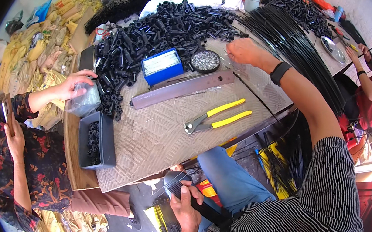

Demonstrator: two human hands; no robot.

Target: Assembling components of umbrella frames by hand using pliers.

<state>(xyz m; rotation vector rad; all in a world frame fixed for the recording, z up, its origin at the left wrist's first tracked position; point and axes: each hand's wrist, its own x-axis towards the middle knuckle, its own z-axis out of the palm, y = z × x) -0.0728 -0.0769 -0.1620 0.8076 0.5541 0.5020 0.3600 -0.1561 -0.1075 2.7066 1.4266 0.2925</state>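
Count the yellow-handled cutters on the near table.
1. The yellow-handled cutters lie between the metal bar and the near edge of the table. More could hide under the black tubes.

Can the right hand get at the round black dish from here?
Probably yes: the right hand is close beside the round black dish, and nothing visible seems to block the gap between them.

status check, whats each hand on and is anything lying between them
Left hand closed around bundle of thin black rods. Right hand beside black tubes, grip unclear. Yellow-handled pincers on table between.
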